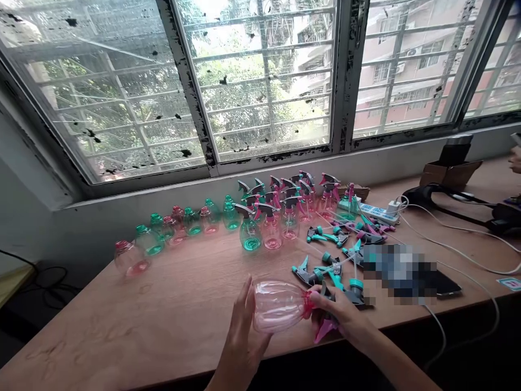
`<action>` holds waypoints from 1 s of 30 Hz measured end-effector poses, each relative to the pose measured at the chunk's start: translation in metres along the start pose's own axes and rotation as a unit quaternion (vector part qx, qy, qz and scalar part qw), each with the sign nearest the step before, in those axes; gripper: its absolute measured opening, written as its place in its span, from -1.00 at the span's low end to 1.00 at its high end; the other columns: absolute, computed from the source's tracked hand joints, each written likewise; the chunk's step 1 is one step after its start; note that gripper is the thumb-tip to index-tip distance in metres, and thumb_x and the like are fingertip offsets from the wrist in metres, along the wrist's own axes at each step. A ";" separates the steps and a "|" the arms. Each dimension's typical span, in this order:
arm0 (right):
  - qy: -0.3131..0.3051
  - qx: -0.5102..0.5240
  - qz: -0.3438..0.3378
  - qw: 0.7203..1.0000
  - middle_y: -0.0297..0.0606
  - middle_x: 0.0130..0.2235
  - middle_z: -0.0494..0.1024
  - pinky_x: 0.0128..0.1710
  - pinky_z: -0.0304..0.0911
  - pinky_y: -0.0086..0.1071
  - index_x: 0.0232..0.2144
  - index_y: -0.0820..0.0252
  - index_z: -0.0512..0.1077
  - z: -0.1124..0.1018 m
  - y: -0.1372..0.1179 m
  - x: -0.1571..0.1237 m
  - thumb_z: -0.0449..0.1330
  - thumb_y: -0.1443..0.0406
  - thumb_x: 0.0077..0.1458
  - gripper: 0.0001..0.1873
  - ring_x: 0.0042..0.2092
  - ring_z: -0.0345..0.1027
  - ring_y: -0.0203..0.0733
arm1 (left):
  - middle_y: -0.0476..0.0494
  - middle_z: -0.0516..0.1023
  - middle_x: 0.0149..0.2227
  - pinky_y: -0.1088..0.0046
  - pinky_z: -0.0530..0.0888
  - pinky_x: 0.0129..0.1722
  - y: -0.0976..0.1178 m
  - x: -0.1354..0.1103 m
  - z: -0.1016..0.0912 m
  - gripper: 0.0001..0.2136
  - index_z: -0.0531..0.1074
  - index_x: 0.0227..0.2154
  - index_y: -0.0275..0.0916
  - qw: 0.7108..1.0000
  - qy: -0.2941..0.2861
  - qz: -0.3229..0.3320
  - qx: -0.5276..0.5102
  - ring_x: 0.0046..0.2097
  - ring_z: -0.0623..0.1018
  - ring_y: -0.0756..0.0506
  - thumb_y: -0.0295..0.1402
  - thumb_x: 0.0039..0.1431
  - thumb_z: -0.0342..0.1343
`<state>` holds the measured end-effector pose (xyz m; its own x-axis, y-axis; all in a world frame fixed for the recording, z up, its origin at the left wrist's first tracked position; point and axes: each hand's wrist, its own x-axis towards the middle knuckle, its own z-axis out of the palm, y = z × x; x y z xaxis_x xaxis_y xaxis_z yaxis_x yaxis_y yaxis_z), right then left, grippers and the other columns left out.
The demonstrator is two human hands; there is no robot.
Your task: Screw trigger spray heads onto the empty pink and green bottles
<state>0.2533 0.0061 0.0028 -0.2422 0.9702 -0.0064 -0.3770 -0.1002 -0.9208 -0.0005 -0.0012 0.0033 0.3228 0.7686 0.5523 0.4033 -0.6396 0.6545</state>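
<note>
**Two hands on one pink bottle**

Your left hand (pixel 243 326) is flat. Its fingers are long and straight and close together, not curled. They press on the round bottom of the pink bottle (pixel 279 304).

Your right hand (pixel 340 315) is closed tight around the spray head (pixel 324 327) at the bottle's neck. The fingers wrap right over it. Only a grey bit on top and the pink trigger poking out below can be seen.

The bottle lies on its side between your two hands, just over the near edge of the wooden table (pixel 183 304). It is see-through and smooth, fat in the middle and thin at the neck.

Your right fingers hide the place where the head meets the neck, so you cannot tell how far it is on. Both your arms are cut off at the bottom of the picture. A blurry patch (pixel 396 271) of little squares covers something on the table, and a dark phone (pixel 445 285) sticks out from under it.

Just past your right hand lies a pile of loose spray heads (pixel 325 269), green and grey. Farther back stand bottles with heads on (pixel 271 225), pink and green. To their left is a row of bare bottles (pixel 179 228). White cables (pixel 459 247) run from a power strip (pixel 376 213).
</note>
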 end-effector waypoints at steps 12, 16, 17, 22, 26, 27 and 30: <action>0.066 -0.053 -0.065 0.994 -0.30 -0.49 0.62 -0.43 0.49 -0.32 -0.32 0.21 0.48 0.008 -0.009 -0.013 0.49 0.07 -0.05 -0.59 -0.48 0.52 -0.17 | -0.17 0.40 0.24 0.10 0.36 0.21 0.016 0.002 -0.010 -0.53 0.20 0.31 0.06 0.988 0.055 -0.030 0.139 0.24 0.39 -0.27 -0.26 0.39 0.05; 0.011 0.004 -0.013 1.000 -0.22 -0.48 0.64 -0.58 0.39 -0.44 -0.41 0.29 0.49 0.011 -0.006 -0.012 0.40 -0.01 0.03 -0.56 -0.56 0.49 -0.24 | -0.13 0.40 0.19 0.17 0.39 0.19 0.019 0.004 -0.014 -0.55 0.30 0.24 0.08 0.977 0.107 0.061 0.174 0.19 0.42 -0.22 -0.44 0.36 0.08; 0.001 0.025 0.008 1.000 -0.21 -0.49 0.64 -0.62 0.35 -0.47 -0.44 0.30 0.49 0.012 -0.005 -0.012 0.38 -0.03 0.05 -0.54 -0.58 0.48 -0.26 | -0.14 0.41 0.17 0.19 0.40 0.17 0.019 0.005 -0.013 -0.55 0.32 0.23 0.07 0.972 0.125 0.081 0.184 0.17 0.43 -0.20 -0.48 0.35 0.07; 0.004 0.049 0.033 0.998 -0.19 -0.46 0.66 -0.63 0.33 -0.50 -0.45 0.31 0.49 0.015 -0.002 -0.012 0.42 0.01 0.01 -0.55 -0.59 0.47 -0.29 | -0.29 0.33 0.22 0.11 0.40 0.21 0.023 0.005 -0.014 -0.44 0.17 0.30 -0.10 0.989 0.074 0.063 0.114 0.26 0.37 -0.29 -0.36 0.29 0.18; -0.028 -0.012 0.033 0.999 -0.23 -0.50 0.67 -0.52 0.39 -0.48 -0.38 0.30 0.53 0.017 -0.003 -0.017 0.53 0.10 -0.16 -0.57 -0.54 0.53 -0.24 | -0.31 0.28 0.30 -0.06 0.30 0.27 0.024 0.002 -0.019 -0.52 0.25 0.16 -0.09 0.997 0.066 0.021 -0.024 0.33 0.29 -0.36 -0.06 0.27 0.15; -0.043 -0.023 0.044 0.998 -0.23 -0.50 0.68 -0.52 0.38 -0.48 -0.38 0.31 0.53 0.018 -0.003 -0.018 0.53 0.10 -0.17 -0.56 -0.54 0.54 -0.23 | -0.30 0.29 0.30 -0.06 0.30 0.27 0.023 0.002 -0.021 -0.56 0.26 0.13 -0.06 0.997 0.066 0.009 -0.045 0.34 0.29 -0.34 -0.03 0.29 0.12; -0.074 -0.015 0.075 0.994 -0.18 -0.50 0.67 -0.64 0.25 -0.55 -0.44 0.31 0.52 0.020 -0.003 -0.021 0.46 0.00 -0.09 -0.54 -0.56 0.53 -0.24 | -0.30 0.22 0.36 -0.01 0.28 0.29 0.021 0.002 -0.026 -0.56 0.22 0.20 -0.04 0.999 0.032 0.014 -0.033 0.38 0.24 -0.31 -0.05 0.34 0.05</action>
<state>0.2413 -0.0188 0.0134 -0.4233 0.9016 -0.0890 -0.3006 -0.2324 -0.9250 -0.0141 -0.0136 0.0318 0.2769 0.7494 0.6015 0.3374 -0.6619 0.6693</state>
